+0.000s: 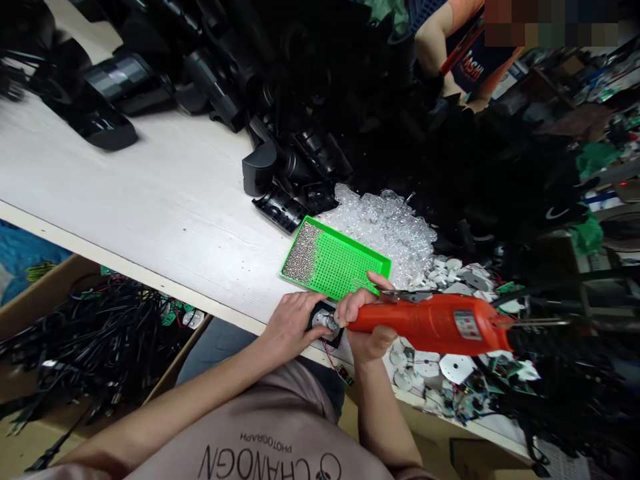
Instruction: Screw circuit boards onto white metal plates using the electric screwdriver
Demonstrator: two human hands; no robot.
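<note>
My right hand (pixel 370 330) is wrapped round an orange electric screwdriver (pixel 425 323), which lies nearly level and has its front end toward my left hand. Fingers of my left hand (pixel 290 330) grip the near side of a black plastic housing (pixel 316 312) at the table edge. Inside the housing sits a round whitish and metal part (pixel 327 321), beside the thumb. A small circuit board (pixel 344 375) hangs from it on thin red and dark wires. Just beyond both hands is a green perforated tray (pixel 340 257) with small screws (pixel 303 257) heaped at its left end. The screwdriver's tip is hidden.
Clear plastic pieces (pixel 385 230) are piled behind the tray. Black plastic shells (pixel 210 83) cover the table's back. White discs and circuit boards (pixel 455 367) lie at right. A carton of black cables (pixel 100 340) stands lower left. Another person's arm (pixel 433 43) shows at the top.
</note>
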